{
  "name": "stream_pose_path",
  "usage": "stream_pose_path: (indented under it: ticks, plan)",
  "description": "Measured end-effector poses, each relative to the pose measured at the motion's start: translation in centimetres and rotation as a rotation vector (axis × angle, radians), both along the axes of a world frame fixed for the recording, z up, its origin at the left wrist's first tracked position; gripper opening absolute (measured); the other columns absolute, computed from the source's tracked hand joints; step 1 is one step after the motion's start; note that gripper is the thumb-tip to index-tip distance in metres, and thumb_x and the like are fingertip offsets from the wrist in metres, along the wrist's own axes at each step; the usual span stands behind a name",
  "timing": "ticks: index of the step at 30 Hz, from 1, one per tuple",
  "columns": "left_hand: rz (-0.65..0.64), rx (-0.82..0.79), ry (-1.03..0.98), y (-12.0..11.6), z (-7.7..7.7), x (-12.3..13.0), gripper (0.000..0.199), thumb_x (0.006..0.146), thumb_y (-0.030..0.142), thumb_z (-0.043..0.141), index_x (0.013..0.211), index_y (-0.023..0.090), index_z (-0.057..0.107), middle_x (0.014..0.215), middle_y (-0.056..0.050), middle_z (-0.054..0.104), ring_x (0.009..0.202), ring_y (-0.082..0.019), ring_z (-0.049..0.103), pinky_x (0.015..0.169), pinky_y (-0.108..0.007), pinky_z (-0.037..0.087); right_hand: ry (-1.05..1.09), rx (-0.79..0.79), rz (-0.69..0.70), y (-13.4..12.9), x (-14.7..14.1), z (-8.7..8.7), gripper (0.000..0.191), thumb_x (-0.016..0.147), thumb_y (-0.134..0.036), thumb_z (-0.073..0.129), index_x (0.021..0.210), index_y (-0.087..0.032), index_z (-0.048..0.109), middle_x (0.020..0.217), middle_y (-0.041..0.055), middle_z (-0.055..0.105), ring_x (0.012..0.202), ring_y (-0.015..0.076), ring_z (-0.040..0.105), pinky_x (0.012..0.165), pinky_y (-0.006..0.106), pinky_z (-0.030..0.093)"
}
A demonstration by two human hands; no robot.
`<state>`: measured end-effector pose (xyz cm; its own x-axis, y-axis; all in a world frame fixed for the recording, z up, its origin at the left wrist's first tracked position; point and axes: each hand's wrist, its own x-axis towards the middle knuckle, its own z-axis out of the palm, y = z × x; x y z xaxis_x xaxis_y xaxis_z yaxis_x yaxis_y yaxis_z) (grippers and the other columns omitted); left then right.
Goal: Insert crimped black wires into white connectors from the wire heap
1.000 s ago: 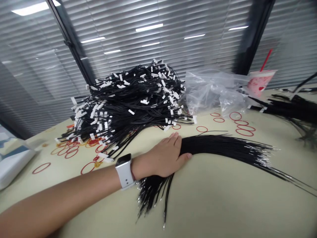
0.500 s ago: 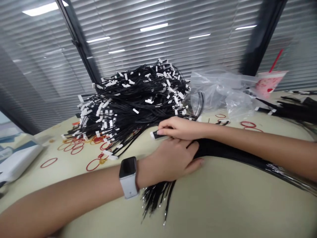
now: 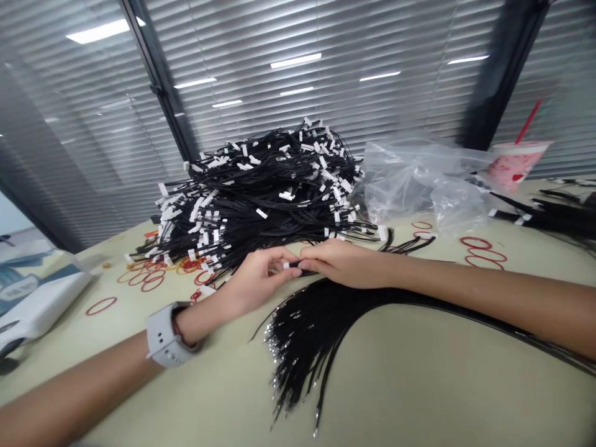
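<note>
My right hand is closed around a thin black cable, its thumb and fingers pressed together near the cable's end. A small white connector pokes out there, and the thumb and fingertips of my left hand pinch it. Just below my right hand, a thick bundle of black wires lies on the table, its silvery tips fanned towards me. The bundle runs off to the right under my right forearm. Behind both hands rises a big heap of black cables with white connectors.
Red and yellow rubber bands lie to the left, more red ones to the right. Clear plastic bags and a pink cup with a straw stand behind. A white box sits at the left edge; more cables lie far right.
My left hand has come off the wire bundle, moved up and left, and now pinches the connector end. The bundle's tips have spread into view. My right hand keeps its cable.
</note>
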<state>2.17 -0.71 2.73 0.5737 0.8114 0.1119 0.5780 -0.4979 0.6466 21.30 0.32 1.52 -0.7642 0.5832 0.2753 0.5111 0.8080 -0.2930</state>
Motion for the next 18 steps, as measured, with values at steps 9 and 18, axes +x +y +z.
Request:
stream_pose_path:
  ticks: [9, 18]
  plan:
    - [0.037, -0.082, -0.032, 1.0, -1.5, -1.5, 0.020, 0.070, 0.029, 0.062, 0.079, 0.014, 0.052, 0.067, 0.000, 0.061, 0.062, -0.012, 0.057, 0.055, -0.022, 0.041, -0.110, -0.248, 0.131, -4.8, -0.5, 2.9, 0.010, 0.081, -0.026, 0.053, 0.083, -0.017, 0.057, 0.077, -0.0019, 0.055, 0.070, 0.0073, 0.049, 0.062, 0.019, 0.036]
    - [-0.154, -0.162, 0.028, 1.6, -1.1, -2.8, 0.008, 0.071, 0.019, 0.058, 0.076, 0.014, 0.055, 0.073, -0.002, 0.065, 0.070, -0.013, 0.062, 0.064, -0.024, 0.048, -0.295, -0.106, 0.214, -5.6, -0.6, 2.2, 0.006, 0.082, -0.012, 0.046, 0.081, -0.013, 0.052, 0.083, 0.0041, 0.052, 0.078, 0.0109, 0.045, 0.067, 0.021, 0.036]
